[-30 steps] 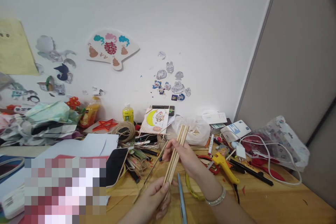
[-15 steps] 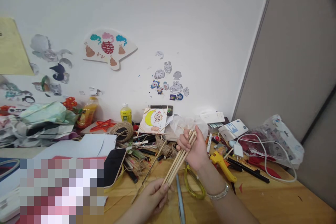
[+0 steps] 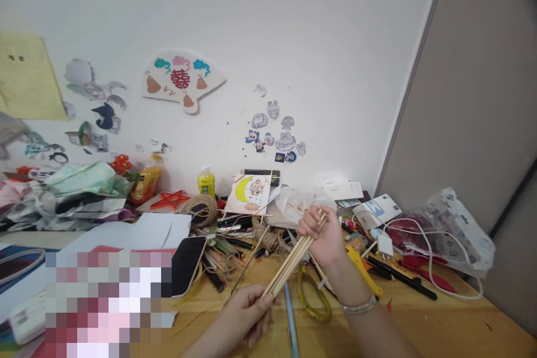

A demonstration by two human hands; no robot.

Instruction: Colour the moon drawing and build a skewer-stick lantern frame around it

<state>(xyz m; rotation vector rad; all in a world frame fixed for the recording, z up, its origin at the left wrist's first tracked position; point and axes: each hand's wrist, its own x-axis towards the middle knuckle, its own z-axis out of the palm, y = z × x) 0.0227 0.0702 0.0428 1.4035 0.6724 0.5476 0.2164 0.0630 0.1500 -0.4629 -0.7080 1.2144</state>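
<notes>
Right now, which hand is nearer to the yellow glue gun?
Right. The right hand, gripping the far end of the sticks, sits just left of the glue gun; the left hand holds their near end, farther off to its left.

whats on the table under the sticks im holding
Below the wooden sticks, held by the left hand and right hand, lie a blue pen, a yellow-green looped handle and loose twine on the wooden table. Whatever lies beneath the right hand is hidden.

Masked lower left with a pixelated patch [image 3: 108, 302]; buried lower ends of the sticks [image 3: 289, 265] in the left hand [image 3: 247, 316].
</notes>
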